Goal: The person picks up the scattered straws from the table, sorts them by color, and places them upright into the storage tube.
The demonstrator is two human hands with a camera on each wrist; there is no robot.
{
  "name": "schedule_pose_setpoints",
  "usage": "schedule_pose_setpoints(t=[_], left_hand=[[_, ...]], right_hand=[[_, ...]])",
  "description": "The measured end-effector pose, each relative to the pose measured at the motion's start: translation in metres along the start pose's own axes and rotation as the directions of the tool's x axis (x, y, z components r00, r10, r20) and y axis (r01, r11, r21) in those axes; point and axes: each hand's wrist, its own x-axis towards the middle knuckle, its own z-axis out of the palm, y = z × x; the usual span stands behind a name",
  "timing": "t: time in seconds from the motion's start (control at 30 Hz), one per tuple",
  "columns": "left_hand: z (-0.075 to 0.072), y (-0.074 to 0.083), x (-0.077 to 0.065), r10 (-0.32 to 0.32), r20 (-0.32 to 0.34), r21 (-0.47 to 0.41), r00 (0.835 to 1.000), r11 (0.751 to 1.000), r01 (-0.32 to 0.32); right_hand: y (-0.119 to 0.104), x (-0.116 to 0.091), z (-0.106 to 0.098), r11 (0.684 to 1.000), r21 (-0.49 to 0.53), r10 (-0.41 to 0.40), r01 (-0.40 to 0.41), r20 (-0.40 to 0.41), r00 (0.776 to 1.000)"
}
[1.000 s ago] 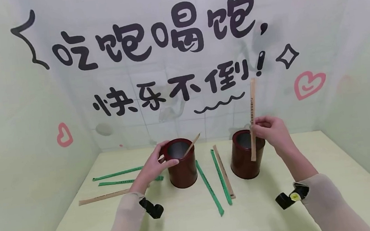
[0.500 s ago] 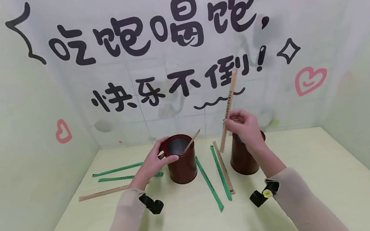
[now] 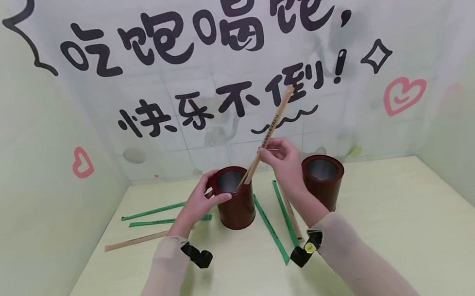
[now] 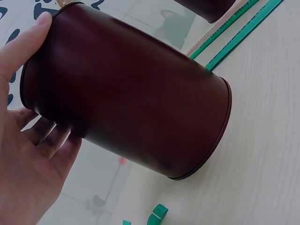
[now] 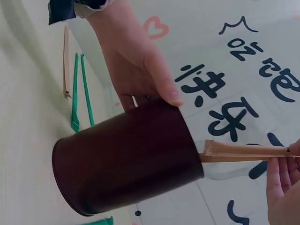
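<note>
In the head view my left hand (image 3: 200, 205) grips the left dark red canister (image 3: 237, 211) near its rim, thumb in front and fingers round the far side. The canister stands upright. A brown paper-wrapped straw (image 3: 241, 180) leans out of its mouth. My right hand (image 3: 285, 162) pinches another brown paper-wrapped straw (image 3: 275, 120) at its middle. That straw tilts up to the right, its lower end right at the canister's rim. In the right wrist view, the held straw (image 5: 248, 150) overlaps the one in the canister, close beside the mouth.
A second dark red canister (image 3: 323, 179) stands at the right, behind the right forearm. Green wrapped straws (image 3: 271, 229) and a brown one lie between the canisters. More green straws (image 3: 152, 210) and a brown straw (image 3: 135, 241) lie at the left. A printed wall (image 3: 237, 143) closes the back.
My right hand has carried the brown straw left from in front of the right canister to the left canister's rim, tilting it more. My left hand keeps its grip.
</note>
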Motion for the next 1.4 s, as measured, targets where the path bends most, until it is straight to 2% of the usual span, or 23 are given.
schedule_pose_setpoints(t=[0.13, 0.3, 0.57, 0.87, 1.1, 1.4], left_hand=[[0.0, 0.001, 0.0, 0.008, -0.002, -0.005, 1.0, 1.0, -0.008], [0.0, 0.001, -0.001, 0.005, 0.0, -0.004, 1.0, 1.0, -0.005], [0.001, 0.003, 0.0, -0.004, -0.001, -0.009, 1.0, 1.0, 0.004], [0.001, 0.006, -0.002, -0.013, -0.003, 0.009, 1.0, 1.0, 0.013], [-0.002, 0.006, -0.003, -0.025, -0.011, 0.018, 1.0, 1.0, 0.026], [0.0, 0.006, -0.001, -0.025, -0.002, 0.009, 1.0, 1.0, 0.025]], right_hand=[[0.01, 0.001, 0.008, 0.999, 0.006, -0.04, 0.04, -0.027, 0.999], [0.02, -0.001, 0.012, 0.999, -0.036, -0.039, 0.038, -0.024, 0.999], [0.025, -0.007, 0.01, 0.982, -0.175, -0.058, 0.067, 0.053, 0.997], [0.019, -0.017, -0.006, 0.971, -0.226, -0.054, 0.073, 0.087, 0.995], [0.021, -0.026, -0.023, 0.964, -0.262, -0.032, 0.043, 0.046, 0.998], [0.034, -0.039, -0.046, 0.955, -0.295, 0.008, -0.007, 0.001, 1.0]])
